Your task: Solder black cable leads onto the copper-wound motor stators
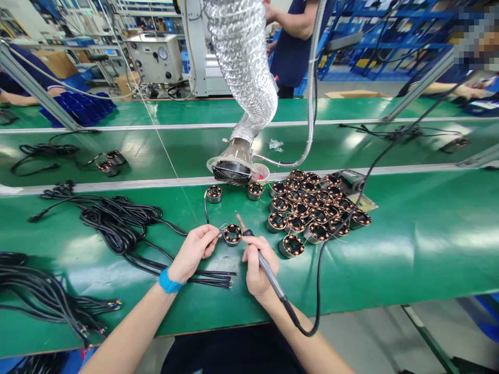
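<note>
Stator (233,242) between left hand (197,250), pinching wire (222,227), and right hand (262,265), gripping soldering iron (272,276)

A bright blue wristband (170,281), wide & flat, wraps round the L wrist. Both hands (196,249) (260,267) are bare, & so are the forearms (130,322). Low in the middle are v. dark clothes (234,350), navy or blk, w/ a tiny blue-ish spot (197,371), too small to tell what.
</note>
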The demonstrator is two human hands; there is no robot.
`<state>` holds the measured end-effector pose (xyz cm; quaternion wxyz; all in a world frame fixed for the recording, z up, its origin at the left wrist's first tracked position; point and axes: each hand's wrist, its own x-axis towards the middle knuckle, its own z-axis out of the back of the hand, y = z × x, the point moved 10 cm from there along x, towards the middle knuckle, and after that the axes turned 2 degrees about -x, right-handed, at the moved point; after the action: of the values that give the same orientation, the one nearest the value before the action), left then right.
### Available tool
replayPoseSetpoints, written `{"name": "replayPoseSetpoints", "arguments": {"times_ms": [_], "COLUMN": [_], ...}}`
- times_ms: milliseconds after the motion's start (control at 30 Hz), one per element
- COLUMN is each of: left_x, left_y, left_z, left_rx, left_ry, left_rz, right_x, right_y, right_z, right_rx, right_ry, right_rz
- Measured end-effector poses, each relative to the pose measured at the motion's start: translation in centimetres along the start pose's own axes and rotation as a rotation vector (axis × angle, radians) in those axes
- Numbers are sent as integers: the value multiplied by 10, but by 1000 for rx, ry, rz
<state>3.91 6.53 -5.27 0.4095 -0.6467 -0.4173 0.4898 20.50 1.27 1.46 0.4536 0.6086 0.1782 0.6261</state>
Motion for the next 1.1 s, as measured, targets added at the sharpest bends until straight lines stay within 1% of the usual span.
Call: {"name": "replayPoseSetpoints", "arguments": {"times_ms": [100, 200, 367, 500, 667, 767, 967, 1033, 1100], "left_x": [0, -1, -1, -1, -2, -1, -2, -3, -5], "left_y": [0, -2, -4, -2, -3, -3, 4, 3, -2], "left_z": [3, 6, 11, 7, 0, 0, 1, 2, 5], "left_rx": [34, 60, 10, 35, 138, 146, 30, 43, 91], "left_ry": [-21, -44, -89, -51, -2, 6, 31, 20, -18], "left_rz": [-21, -50, -65, -50, -60, -43, 62, 71, 46], "right_x": [4, 5, 1, -2, -3, -3, 0, 1, 1], "right_y": [-1, -8, -18, -25, -30, -31, -30, -30, -31], "right_z": [-8, -18, -31, -38, -45, -47, -42, -40, -39], "right_rx": [-46, -102, -142, -137, -153, -169, -170, -164, -152], "right_ry": [42, 100, 197, 252, 298, 302, 281, 282, 285], "right_rz": [5, -33, -102, -133, -142, -135, -121, -131, -140]}}
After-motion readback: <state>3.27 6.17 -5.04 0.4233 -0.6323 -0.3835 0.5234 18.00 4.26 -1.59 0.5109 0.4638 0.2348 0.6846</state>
